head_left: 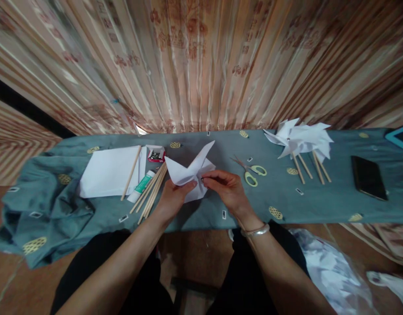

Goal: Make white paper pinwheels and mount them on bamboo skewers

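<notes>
Fingers point(220, 176) hold a paper pinwheel point(183, 172) near a box point(162, 152) of metal pins point(156, 156).

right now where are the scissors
In the head view, the scissors lie on the grey-green cloth, just right of the person's right hand, between it and the white paper pinwheels.

The left hand point(173, 197) hides part of the paper point(190, 171); the right hand point(226, 186) mostly covers a tiny piece, perhaps a pin point(202, 178). Pinwheel blades point(319, 135) conceal their sticks' point(305, 165) tops. The tube's point(142, 187) small print is unreadable. The right edge cuts off the tablet point(401, 136), the bottom edge the bag point(360, 288), its white contents point(332, 258) blurred.
</notes>
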A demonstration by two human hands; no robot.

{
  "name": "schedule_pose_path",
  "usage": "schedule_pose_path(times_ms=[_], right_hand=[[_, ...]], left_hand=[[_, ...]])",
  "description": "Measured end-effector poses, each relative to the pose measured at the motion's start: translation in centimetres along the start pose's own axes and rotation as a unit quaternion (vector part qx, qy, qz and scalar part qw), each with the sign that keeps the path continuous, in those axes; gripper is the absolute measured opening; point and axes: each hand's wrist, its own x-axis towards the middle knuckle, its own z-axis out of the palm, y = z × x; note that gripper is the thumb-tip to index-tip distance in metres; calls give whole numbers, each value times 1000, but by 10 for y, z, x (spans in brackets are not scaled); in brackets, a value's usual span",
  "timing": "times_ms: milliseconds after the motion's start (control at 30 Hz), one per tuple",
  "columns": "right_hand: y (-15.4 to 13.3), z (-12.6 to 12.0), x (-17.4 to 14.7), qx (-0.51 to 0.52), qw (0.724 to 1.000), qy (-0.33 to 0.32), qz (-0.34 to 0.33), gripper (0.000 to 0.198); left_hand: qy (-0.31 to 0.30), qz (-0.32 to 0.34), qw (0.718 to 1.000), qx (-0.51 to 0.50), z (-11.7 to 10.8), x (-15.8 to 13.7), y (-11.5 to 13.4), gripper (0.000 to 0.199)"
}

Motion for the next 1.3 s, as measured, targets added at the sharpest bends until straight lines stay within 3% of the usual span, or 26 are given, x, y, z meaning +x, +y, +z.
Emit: schedule_pose_path(times_ms=[133, 233, 400, 533, 1300], right_hand=[[1, -2, 1, -32, 999, 9, -25, 7], [-3, -5, -3, -127, 988, 16, -84, 8], [-9, -8, -11, -321, 923, 33, -211, 10], [-7, -8, -11, -381, 883, 38, -273, 9], [0, -8, -7, -382, 886, 16, -262, 10]], left_hand=[[-9, -14, 999, -47, 2, 1, -2, 35], [-18, -17, 997, -68, 1, 2, -2, 34], [-29, -6, 998, -63, -2, 2, -1, 33], [-39, -5, 997, -62, -1, -1, 1, 37], [-78, -35, 994, -75, -2, -9, 7, 34]])
